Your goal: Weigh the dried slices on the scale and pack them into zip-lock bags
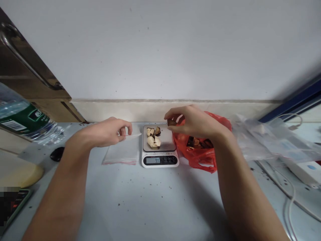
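Note:
A small white digital scale (pixel 160 160) with a metal plate stands in the middle of the table. On its plate lie several cream and dark brown pieces that look like dried mushroom (pixel 153 142); the display seems to show 9.9. My left hand (pixel 110 131) is closed, pinching the red-lined edge of a clear zip bag (pixel 132 135) above a stack of such bags (pixel 120 154) left of the scale. My right hand (pixel 190 122) is closed on a dark brown dried mushroom piece (pixel 172 123) by the plate's right edge. Beneath my right wrist, a red plastic bag (pixel 203 155) holds more dark pieces (pixel 198 143).
Clear plastic bags (pixel 273 140), a white box (pixel 304 172) and a white cable (pixel 292 201) lie at the right. A large water bottle (pixel 27 115) and a dark round object (pixel 57 154) are at the left. Behind the table rises a wall (pixel 160 60). Dark crumbs dot the tabletop.

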Demonstrator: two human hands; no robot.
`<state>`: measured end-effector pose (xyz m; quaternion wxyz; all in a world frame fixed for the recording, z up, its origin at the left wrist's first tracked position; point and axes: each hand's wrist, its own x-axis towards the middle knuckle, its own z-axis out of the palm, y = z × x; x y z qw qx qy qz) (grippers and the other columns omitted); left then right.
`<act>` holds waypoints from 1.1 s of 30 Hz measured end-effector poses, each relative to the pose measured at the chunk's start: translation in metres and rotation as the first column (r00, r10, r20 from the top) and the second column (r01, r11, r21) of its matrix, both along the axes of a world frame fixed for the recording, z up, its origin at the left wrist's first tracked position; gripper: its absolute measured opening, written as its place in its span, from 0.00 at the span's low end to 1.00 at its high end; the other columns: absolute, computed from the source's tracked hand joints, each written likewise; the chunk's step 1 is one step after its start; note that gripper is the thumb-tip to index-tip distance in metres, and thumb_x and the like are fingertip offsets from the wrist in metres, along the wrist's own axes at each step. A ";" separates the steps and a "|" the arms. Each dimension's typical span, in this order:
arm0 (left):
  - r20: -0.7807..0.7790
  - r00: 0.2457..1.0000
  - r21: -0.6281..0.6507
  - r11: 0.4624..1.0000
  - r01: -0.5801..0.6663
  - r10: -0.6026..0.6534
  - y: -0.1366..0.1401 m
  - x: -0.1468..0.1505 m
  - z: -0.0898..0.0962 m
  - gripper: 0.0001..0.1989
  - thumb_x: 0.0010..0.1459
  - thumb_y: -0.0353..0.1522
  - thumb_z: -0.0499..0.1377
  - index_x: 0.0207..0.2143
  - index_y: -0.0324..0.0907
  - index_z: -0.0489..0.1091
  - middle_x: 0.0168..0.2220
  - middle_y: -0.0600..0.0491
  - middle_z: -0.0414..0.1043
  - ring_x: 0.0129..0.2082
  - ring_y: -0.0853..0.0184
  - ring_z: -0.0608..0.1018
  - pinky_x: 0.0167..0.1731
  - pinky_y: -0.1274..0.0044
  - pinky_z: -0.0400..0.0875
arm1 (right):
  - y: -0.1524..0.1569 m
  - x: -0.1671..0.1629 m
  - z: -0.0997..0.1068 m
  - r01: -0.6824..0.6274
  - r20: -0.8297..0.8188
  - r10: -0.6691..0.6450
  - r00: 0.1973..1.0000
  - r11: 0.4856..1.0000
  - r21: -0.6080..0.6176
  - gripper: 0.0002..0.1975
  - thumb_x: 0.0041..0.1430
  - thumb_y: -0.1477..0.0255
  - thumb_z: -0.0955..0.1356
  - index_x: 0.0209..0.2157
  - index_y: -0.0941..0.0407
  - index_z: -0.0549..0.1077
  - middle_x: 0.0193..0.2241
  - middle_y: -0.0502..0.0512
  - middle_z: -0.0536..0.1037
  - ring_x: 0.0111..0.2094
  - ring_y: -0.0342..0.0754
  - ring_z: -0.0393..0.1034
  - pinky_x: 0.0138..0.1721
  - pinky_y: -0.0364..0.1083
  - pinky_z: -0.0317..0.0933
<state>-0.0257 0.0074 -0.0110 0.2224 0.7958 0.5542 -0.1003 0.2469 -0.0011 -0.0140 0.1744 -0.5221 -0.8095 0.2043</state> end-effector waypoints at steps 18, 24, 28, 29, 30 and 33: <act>-0.029 0.999 -0.010 1.000 -0.027 0.027 -0.004 0.006 0.002 0.11 0.49 0.35 0.55 0.36 0.47 0.70 0.39 0.51 0.79 0.34 0.61 0.78 0.29 0.74 0.67 | 0.006 -0.014 -0.015 -0.018 0.139 0.036 0.990 0.991 -0.133 0.11 0.57 0.78 0.72 0.42 0.55 0.81 0.35 0.54 0.83 0.35 0.47 0.76 0.35 0.43 0.65; 0.038 0.998 0.074 0.996 -0.046 0.044 -0.005 0.008 0.003 0.06 0.50 0.35 0.54 0.31 0.46 0.66 0.31 0.51 0.75 0.30 0.62 0.76 0.28 0.74 0.65 | 0.012 -0.024 -0.024 -0.018 0.189 0.055 0.980 0.981 -0.194 0.12 0.58 0.75 0.73 0.45 0.56 0.81 0.38 0.58 0.83 0.37 0.49 0.76 0.37 0.44 0.65; 0.199 0.978 0.188 0.977 -0.102 0.064 -0.003 0.008 0.003 0.08 0.51 0.36 0.54 0.35 0.47 0.64 0.32 0.51 0.76 0.31 0.61 0.78 0.28 0.73 0.68 | 0.008 -0.022 -0.020 -0.046 0.042 0.048 0.998 0.998 -0.046 0.12 0.61 0.79 0.68 0.44 0.55 0.79 0.31 0.53 0.82 0.31 0.47 0.74 0.35 0.44 0.63; 0.239 0.970 0.221 0.970 -0.103 0.049 -0.002 0.008 0.002 0.08 0.51 0.37 0.55 0.35 0.47 0.63 0.32 0.52 0.76 0.31 0.61 0.79 0.28 0.73 0.69 | 0.006 -0.022 -0.018 -0.074 -0.023 0.074 0.997 0.997 -0.016 0.13 0.61 0.80 0.66 0.44 0.55 0.79 0.30 0.51 0.82 0.30 0.46 0.73 0.34 0.44 0.63; 0.275 0.961 0.256 0.961 -0.102 0.029 -0.002 0.008 0.002 0.08 0.52 0.38 0.55 0.34 0.47 0.63 0.32 0.52 0.76 0.31 0.61 0.79 0.27 0.73 0.69 | 0.005 -0.023 -0.017 -0.110 -0.088 0.110 0.990 0.994 0.008 0.13 0.62 0.80 0.65 0.44 0.55 0.78 0.29 0.50 0.81 0.29 0.45 0.73 0.34 0.44 0.63; 0.377 0.926 0.345 0.931 -0.116 -0.024 -0.004 0.011 0.001 0.10 0.53 0.41 0.57 0.32 0.47 0.61 0.30 0.53 0.74 0.28 0.63 0.78 0.25 0.74 0.70 | -0.001 -0.029 -0.014 -0.244 -0.226 0.246 0.943 0.969 0.036 0.14 0.65 0.78 0.64 0.48 0.55 0.77 0.30 0.49 0.80 0.29 0.44 0.71 0.35 0.44 0.63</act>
